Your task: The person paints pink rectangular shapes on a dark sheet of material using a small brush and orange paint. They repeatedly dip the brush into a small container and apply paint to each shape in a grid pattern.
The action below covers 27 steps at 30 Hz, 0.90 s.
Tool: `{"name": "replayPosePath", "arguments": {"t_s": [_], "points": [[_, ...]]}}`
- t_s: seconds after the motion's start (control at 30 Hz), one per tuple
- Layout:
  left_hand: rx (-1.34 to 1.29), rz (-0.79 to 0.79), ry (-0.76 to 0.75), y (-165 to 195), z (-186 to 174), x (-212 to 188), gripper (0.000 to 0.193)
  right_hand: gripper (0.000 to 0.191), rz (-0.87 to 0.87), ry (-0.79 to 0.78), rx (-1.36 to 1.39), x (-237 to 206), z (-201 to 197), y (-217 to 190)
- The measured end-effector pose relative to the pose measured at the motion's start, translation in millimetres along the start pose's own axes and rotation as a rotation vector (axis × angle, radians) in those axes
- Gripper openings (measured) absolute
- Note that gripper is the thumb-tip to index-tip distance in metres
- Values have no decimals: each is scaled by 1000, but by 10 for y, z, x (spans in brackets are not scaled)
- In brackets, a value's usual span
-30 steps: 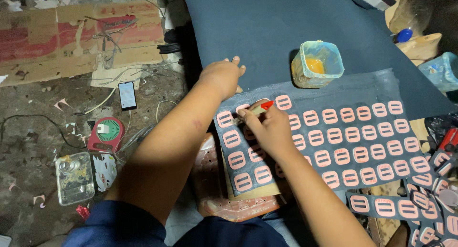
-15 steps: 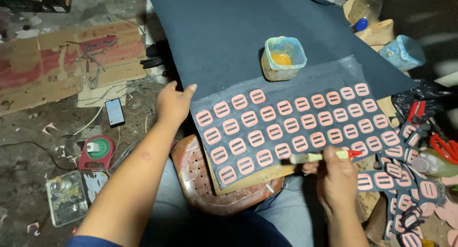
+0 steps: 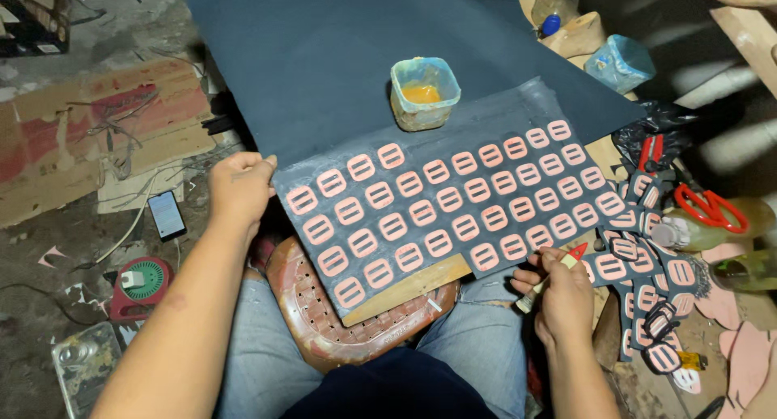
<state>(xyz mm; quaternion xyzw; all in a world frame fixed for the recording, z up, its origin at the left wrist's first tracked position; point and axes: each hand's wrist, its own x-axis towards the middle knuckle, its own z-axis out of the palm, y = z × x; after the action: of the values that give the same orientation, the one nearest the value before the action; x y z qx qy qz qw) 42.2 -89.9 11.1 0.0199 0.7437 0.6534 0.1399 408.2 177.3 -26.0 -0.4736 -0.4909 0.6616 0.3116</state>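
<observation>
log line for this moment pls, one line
left hand: gripping left edge of dark sheet | right hand: holding brush at lower right | pink pieces: rows on sheet | glue cup: upright on sheet

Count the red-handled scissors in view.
2. One pair lies on a bottle at far right; the other sits left of it, above the cut pieces. More may be hidden.

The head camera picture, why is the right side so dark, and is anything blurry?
Head view: light falls on the middle, so the dark sheet with pink pieces and the glue cup look sharp and bright; the right edge by the scissors sinks into shadow with pale blurry streaks; the left hand and right hand are clear, not smeared.
</observation>
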Motion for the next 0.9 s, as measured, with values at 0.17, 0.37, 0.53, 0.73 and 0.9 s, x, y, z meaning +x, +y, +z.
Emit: {"name": "replayPosePath", "arguments": {"t_s": [0.17,0.37,0.53,0.73,0.9], "points": [[18,-16,61,41,-186,22,16,21,49,-21,-84,-9,-5,23],[40,97,171,13,-486,64,18,21,45,-25,-135,-53,-43,53],[138,65,270,-13,-705,54,20,19,55,-112,-113,-86,-57,61],[365,63,360,-155,-734,-19,23,21,21,-184,-138,-120,-56,64],[704,623,304,-209,-532,-69,50,27,42,-148,-263,-154,-118,-92]]}}
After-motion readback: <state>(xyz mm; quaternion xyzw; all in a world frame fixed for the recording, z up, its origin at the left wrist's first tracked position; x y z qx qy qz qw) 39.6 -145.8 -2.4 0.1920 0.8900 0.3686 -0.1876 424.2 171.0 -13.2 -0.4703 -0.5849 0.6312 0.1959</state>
